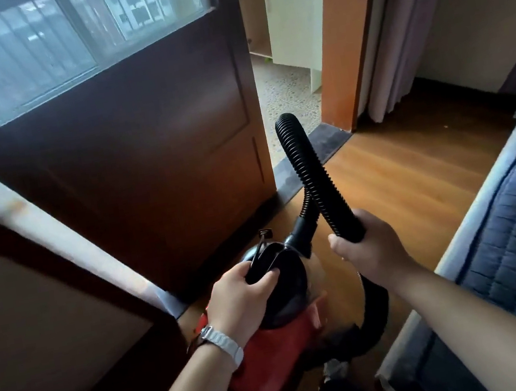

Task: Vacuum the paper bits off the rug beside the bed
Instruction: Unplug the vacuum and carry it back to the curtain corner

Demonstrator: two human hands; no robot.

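The left hand, a white watch on its wrist, curls over the black top handle of the red canister vacuum, which sits low at about 6 o'clock above the wooden floor. Whether the canister holds anything cannot be told; no brand, label or writing is readable on it. The right hand is wrapped tight round the black corrugated hose, which loops up toward 12 o'clock and bends back down to the vacuum's front. The bed with its navy quilted cover lies at 4 o'clock. A dark wooden door with a glass pane stands at 10 o'clock, and a dark mat lies across the doorway threshold. Neither a rug beside the bed nor any paper bits can be made out.
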